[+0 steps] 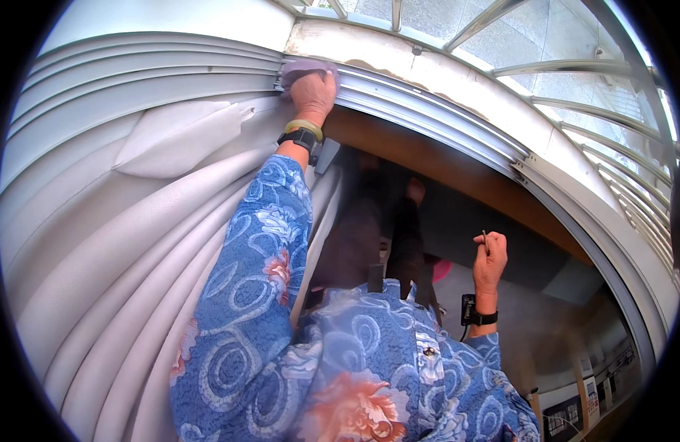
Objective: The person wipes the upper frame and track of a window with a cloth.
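Note:
My left hand (pixel 313 95) grips a purple cloth (pixel 295 70), bunched into the left corner of a sliding window's metal track (pixel 417 122). The cloth touches the track where it meets the upright window frame (pixel 152 63). My right hand (pixel 490 259) is raised at the right, away from the track, with curled fingers closed on a thin, short stick-like tool (pixel 485 241). Most of that tool is hidden in the fist, so its kind is unclear.
A pale curtain (pixel 130 248) hangs in folds along my left arm. Beyond the white ledge (pixel 456 83) stand metal window bars (pixel 572 67). A brown wooden edge (pixel 406 157) runs below the track. Something pink (pixel 442 269) lies low behind my legs.

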Demonstrator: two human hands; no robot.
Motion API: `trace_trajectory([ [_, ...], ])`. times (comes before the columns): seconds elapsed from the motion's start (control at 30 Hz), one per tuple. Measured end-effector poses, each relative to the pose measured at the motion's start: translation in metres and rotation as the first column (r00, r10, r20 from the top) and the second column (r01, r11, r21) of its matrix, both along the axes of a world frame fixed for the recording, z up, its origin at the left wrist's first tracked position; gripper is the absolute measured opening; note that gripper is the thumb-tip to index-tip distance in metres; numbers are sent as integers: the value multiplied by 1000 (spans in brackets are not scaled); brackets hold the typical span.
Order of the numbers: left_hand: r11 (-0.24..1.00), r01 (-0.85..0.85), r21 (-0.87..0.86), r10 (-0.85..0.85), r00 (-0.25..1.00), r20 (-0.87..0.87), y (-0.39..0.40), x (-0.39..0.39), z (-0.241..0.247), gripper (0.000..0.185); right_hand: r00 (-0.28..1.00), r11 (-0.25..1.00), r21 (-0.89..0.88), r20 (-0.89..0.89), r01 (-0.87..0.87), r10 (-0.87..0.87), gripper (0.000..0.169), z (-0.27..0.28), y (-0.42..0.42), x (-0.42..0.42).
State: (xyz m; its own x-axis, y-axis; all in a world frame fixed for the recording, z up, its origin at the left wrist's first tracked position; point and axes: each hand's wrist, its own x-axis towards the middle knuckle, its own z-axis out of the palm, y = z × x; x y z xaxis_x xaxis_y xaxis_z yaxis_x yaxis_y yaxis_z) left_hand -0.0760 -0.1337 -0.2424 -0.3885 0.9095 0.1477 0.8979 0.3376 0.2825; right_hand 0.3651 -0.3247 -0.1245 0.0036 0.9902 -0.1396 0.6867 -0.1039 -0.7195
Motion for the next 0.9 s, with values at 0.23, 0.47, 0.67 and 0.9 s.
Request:
trace_trajectory([
  [0.23,987,146,-72,-133,978,158,-3,108,19,37,999,999,-14,37,32,-32,16,11,1,-6],
  [0.47,958,257,125,-269,959,92,-24,173,-2,7,1000,996,-85,30,12,-10,15,18,6,-24],
  [0.67,957,244,159,-283,906,315,-23,183,-13,7,1000,992,-123,-1,17,-17,13,18,1,-32],
  [0.9,994,-96,-58,6,-470,882,22,162,29,18,996,994,-71,-22,87,-89,15,18,8,-16],
])
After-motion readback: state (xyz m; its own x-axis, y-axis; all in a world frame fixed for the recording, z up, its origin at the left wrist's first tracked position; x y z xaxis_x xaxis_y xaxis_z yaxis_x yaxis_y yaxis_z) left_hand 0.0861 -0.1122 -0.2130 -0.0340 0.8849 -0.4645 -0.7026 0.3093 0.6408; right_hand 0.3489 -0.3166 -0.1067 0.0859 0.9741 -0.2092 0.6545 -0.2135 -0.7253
